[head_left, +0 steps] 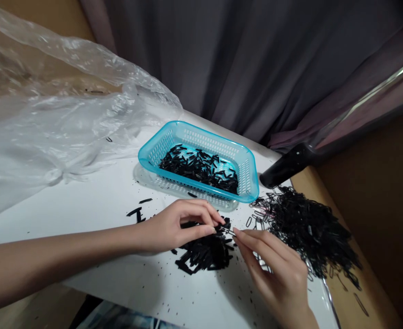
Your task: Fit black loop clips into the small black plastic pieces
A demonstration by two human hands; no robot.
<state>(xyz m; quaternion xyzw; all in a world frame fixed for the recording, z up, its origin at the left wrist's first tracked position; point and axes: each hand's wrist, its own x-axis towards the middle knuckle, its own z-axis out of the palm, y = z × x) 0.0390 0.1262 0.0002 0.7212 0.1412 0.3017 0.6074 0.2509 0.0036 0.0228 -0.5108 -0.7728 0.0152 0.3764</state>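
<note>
Over the flat white tabletop (pixel 98 196), the right hand (pixel 280 260)'s slight pinch could let the thin dark wire loop (pixel 230 232) slip; the left hand (pixel 169 226) half-curls, hold unclear.

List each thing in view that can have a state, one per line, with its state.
Blue basket: upright, partly filled with black pieces
Clear plastic: crumpled
Curtain: hanging in folds
Small central heap: loose black pieces
Large pile: loose, jumbled dark loops
White surface: strewn with dark specks
Right hand: pinching a thin piece
Left hand: fingers curled; grip unclear
</note>
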